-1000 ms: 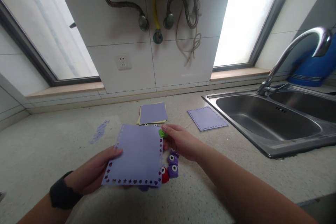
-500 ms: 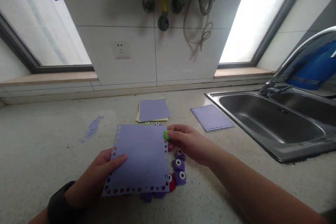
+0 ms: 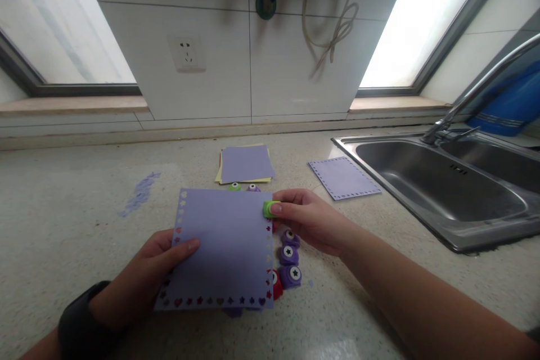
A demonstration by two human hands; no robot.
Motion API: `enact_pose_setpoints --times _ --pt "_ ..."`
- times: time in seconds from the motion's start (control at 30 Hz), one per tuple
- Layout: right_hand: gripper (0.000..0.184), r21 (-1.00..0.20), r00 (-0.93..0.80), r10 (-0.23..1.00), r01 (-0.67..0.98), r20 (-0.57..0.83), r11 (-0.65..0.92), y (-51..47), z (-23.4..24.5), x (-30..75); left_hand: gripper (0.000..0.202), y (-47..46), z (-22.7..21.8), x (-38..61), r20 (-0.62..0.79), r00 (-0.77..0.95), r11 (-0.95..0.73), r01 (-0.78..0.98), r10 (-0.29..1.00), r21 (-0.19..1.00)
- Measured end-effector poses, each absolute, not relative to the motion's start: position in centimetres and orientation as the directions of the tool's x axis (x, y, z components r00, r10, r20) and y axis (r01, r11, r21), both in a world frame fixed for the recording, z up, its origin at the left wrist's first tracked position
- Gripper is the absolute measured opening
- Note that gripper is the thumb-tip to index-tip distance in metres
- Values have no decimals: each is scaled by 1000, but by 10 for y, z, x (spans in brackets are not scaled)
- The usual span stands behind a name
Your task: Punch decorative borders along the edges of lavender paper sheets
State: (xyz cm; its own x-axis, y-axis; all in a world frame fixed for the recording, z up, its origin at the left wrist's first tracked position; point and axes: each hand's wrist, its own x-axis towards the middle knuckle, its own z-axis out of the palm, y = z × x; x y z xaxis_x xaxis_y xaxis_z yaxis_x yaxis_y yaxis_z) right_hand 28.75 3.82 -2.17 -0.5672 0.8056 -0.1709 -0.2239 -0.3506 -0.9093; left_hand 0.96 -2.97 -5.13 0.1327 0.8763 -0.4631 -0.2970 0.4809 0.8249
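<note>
My left hand grips a purple sheet of paper by its left side, thumb on top and fingers hidden beneath. Small hearts, stars and other shapes are cut along its left, bottom and right edges. At the upper right edge, my right hand is closed on a small green craft punch, which sits over the paper's border. Purple craft punches with star marks stand just right of the sheet, beside a red punch. Other punches are partly covered by the paper, among them a green one behind it.
Behind the sheet lies a stack of purple and yellow paper. A purple sheet with a punched border rests near the steel sink. Purple paper scraps are scattered at left. A faucet rises behind the sink.
The camera view has tilted slightly downward. My left hand and the paper have shifted slightly left; the green punch stays at the sheet's upper right edge, in my right hand.
</note>
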Motion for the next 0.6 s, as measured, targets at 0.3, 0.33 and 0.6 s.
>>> enact_pose_setpoints --times 0.3,0.33,0.6 --pt "21 -960 -567 817 -156 -107 -234 42 -28 291 27 -30 -51 8 -478 131 495 -281 868 822" --pt "21 -962 -569 816 -150 -104 -227 42 -29 291 27 -30 -51 8 -476 128 492 -281 870 824" --pt "25 -967 -560 818 -116 -127 -229 42 -31 290 26 -32 -48 9 -465 130 483 -234 875 843"
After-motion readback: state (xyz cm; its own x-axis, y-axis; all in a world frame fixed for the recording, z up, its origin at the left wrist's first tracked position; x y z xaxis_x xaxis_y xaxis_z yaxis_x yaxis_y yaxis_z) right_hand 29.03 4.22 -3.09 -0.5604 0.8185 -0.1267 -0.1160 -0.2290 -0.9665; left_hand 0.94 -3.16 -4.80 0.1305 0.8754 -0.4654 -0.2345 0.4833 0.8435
